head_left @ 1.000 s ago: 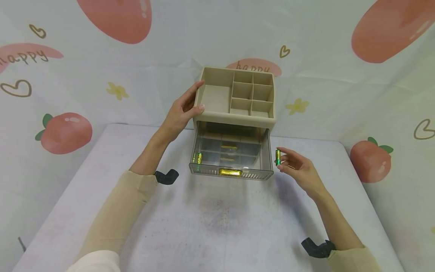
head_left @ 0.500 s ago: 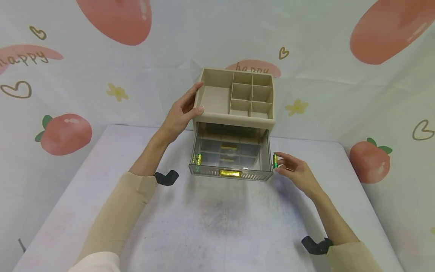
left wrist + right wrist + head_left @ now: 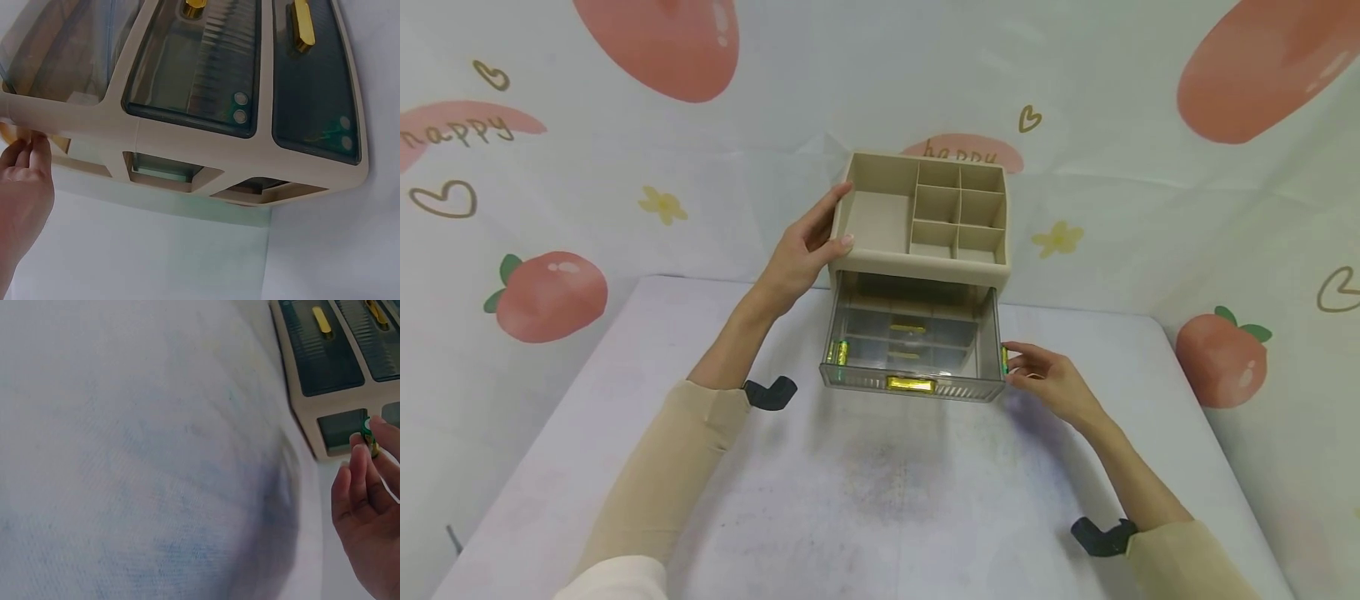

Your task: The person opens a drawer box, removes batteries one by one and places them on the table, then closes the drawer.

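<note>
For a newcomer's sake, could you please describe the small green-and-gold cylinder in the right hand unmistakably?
Find the beige plastic organizer with its clear grey plastic drawer open. Beside that drawer's right wall, the bare right hand pinches the green-and-gold cylinder. Unlike the similar cylinder at the drawer's left, it is held.

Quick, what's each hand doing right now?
Left hand: holding the beige plastic drawer organizer.
Right hand: pinching a small green-and-gold cylindrical battery.

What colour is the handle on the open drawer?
The handle is shiny gold; the head view shows it best.
</note>
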`<state>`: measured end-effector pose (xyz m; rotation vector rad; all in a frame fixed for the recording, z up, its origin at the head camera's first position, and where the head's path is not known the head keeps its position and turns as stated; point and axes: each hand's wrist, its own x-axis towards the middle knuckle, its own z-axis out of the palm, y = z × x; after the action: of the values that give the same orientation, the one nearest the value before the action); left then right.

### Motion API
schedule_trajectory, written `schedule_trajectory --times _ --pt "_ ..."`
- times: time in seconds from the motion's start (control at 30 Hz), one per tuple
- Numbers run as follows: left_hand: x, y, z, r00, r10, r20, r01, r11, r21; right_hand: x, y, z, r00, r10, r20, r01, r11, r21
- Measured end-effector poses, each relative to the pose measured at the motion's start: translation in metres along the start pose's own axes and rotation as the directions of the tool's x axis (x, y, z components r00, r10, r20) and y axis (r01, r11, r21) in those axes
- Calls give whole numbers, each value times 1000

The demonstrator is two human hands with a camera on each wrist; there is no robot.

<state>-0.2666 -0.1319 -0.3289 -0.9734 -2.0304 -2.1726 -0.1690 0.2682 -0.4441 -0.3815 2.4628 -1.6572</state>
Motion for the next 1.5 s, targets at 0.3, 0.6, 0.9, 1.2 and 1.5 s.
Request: schedule_trajectory --times 0.3,0.6,0.9,1.2,1.5 --pt "0 1 0 1000 -25 -13 25 1000 16 4 10 1 999 43 25 -41 997 -69" --pt "0 0 0 999 -33 -15 34 999 33 8 19 1 997 56 46 -50 990 -130" --pt "0 1 1 999 -32 -14 32 999 33 11 26 -1 996 71 47 -63 986 -153" --pt "0 -2 1 1000 -24 -8 24 999 22 11 28 -2 995 83 61 -71 983 -168" --pt "0 -3 -1 1000 -22 -10 23 1000 20 18 32 0 995 75 61 -58 967 -249"
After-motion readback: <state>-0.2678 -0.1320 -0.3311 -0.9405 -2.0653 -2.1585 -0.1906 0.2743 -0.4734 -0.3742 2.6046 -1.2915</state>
